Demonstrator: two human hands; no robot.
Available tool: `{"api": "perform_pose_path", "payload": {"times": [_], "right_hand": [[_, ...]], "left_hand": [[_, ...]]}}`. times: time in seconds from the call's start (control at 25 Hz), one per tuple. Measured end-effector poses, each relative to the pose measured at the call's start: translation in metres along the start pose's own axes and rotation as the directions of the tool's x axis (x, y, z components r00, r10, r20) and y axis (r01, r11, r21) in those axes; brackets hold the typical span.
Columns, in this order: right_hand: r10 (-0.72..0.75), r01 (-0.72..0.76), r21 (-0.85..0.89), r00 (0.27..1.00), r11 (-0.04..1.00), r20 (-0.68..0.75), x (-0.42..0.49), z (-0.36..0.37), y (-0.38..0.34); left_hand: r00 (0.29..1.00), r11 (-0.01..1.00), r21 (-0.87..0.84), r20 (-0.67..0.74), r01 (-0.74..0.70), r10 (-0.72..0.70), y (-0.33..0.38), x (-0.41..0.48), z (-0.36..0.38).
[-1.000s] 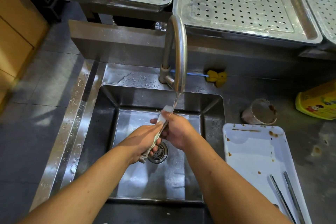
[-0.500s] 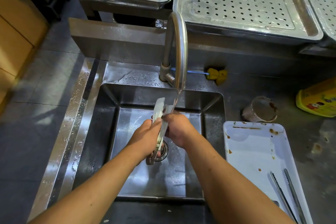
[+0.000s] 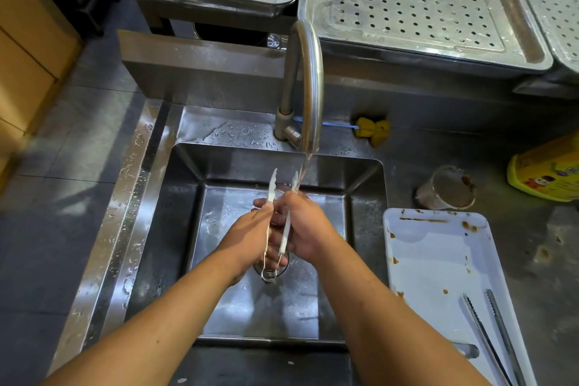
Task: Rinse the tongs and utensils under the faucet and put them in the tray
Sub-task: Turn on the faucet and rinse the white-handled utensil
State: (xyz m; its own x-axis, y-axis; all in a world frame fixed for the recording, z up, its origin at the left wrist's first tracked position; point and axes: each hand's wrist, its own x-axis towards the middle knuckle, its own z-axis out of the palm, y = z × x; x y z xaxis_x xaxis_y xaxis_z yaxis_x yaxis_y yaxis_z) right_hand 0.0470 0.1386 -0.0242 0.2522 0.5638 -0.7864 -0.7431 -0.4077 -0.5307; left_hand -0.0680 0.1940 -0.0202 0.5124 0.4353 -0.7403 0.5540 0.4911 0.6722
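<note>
Tongs (image 3: 271, 189) hang over the middle of the sink (image 3: 163, 244), with the long axis running from the looped wire hinge nearer the sink's front rim up to the scalloped tips toward its back rim. There the faucet (image 3: 308, 72) drops a thin stream of water (image 3: 302, 172) onto the right-hand tip. The left hand (image 3: 247, 235) curls round the left arm of the tongs. The right hand (image 3: 308, 229) wraps the right arm, its fingers tucked between the two arms as if rubbing them. The arms look like pale, smooth plastic over thin metal, slick with water. The sink is brushed steel, beaded with droplets along its rim. On the worktop (image 3: 532, 244) just right of the sink lies the tray (image 3: 438, 260), white, shallow, round-cornered and flecked with brown sauce. It holds a second pair of tongs (image 3: 492, 332), slim serrated steel, lying lengthwise. The tray sits on the right hand's side and runs roughly parallel to the held tongs, so the set-down probably needs a sideways carry with little turning.
</note>
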Motion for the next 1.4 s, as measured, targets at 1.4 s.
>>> {"api": "perform_pose_path", "payload": {"times": [1.4], "right_hand": [[-0.294, 0.246, -0.22, 0.929, 0.944, -0.224, 0.001, -0.045, -0.003]], "left_hand": [[0.88, 0.902, 0.018, -0.215, -0.43, 0.424, 0.035, 0.025, -0.017]]}}
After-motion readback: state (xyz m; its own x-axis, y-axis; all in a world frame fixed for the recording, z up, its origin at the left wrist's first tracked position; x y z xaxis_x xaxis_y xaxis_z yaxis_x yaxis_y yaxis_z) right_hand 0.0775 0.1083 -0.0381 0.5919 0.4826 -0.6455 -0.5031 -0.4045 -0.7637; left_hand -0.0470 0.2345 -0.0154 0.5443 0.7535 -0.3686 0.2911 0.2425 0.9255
